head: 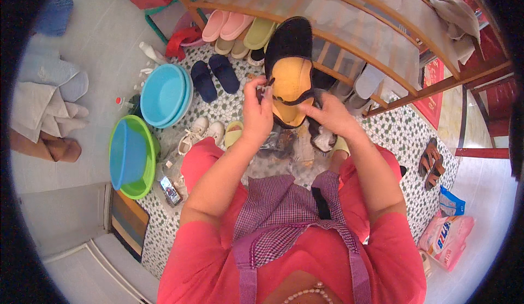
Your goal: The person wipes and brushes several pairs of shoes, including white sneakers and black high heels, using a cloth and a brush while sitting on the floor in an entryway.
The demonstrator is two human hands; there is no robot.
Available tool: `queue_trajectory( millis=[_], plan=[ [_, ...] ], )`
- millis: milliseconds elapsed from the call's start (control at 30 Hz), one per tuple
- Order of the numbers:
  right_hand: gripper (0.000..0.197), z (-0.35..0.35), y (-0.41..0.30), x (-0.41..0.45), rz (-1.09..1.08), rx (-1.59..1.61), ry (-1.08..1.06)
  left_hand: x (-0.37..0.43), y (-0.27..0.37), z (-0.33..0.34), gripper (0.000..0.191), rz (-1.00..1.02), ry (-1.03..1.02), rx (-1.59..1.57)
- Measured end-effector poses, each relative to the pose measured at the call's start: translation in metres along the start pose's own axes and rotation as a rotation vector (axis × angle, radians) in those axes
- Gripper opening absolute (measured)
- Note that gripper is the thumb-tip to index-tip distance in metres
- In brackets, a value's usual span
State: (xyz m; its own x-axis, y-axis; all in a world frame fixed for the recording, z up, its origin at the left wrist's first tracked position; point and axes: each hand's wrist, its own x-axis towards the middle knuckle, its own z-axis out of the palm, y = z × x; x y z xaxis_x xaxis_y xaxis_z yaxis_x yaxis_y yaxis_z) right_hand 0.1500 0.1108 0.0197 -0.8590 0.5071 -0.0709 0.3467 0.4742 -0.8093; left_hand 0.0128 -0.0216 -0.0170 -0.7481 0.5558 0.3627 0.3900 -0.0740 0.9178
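Both hands hold a black cloth shoe with a yellow-orange lining, its opening facing me and its toe pointing away. My left hand grips the left edge of the opening, near a dark strap that crosses the lining. At the right edge, my right hand pinches the rim and strap, thumb over the lining. Beneath the shoe, clear plastic and dark items lie on the floor between my knees; what they are cannot be told. A white crumpled bundle sits just under my right hand.
A wooden rack stands ahead, with pink slippers at its left. Navy slippers, turquoise basins, a green basin and white shoes lie left. A phone lies near my left knee; brown sandals are at the right.
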Motion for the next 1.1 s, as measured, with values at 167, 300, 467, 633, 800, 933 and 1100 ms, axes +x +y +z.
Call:
queue_trajectory(
  millis=[167, 300, 467, 633, 800, 933, 1100],
  plan=[
    [0.036, 0.014, 0.012, -0.001, -0.387, -0.006, 0.272, 0.007, 0.019, 0.001, 0.041, 0.738, -0.119, -0.101],
    [0.042, 0.011, -0.003, -0.001, -0.634, -0.323, 0.514, 0.005, 0.006, 0.002, 0.056, 0.665, -0.122, 0.149],
    [0.046, 0.007, -0.011, -0.007, -0.585, -0.330, 0.464, -0.004, 0.010, 0.008, 0.036, 0.735, 0.131, 0.097],
    [0.040, 0.015, -0.006, 0.000, -0.492, -0.251, 0.410, 0.002, 0.041, -0.002, 0.037, -0.035, -0.135, -0.480],
    [0.021, 0.018, -0.003, 0.009, -0.208, 0.243, 0.345, -0.003, 0.016, -0.004, 0.051, -0.231, -0.018, -0.195],
    [0.021, 0.030, 0.017, 0.018, -0.026, 0.455, 0.367, -0.001, 0.007, 0.000, 0.058, -0.366, -0.125, -0.312],
    [0.025, 0.031, 0.023, 0.018, -0.137, 0.350, 0.447, -0.003, 0.010, 0.004, 0.050, -0.551, -0.273, -0.488]
  ],
)
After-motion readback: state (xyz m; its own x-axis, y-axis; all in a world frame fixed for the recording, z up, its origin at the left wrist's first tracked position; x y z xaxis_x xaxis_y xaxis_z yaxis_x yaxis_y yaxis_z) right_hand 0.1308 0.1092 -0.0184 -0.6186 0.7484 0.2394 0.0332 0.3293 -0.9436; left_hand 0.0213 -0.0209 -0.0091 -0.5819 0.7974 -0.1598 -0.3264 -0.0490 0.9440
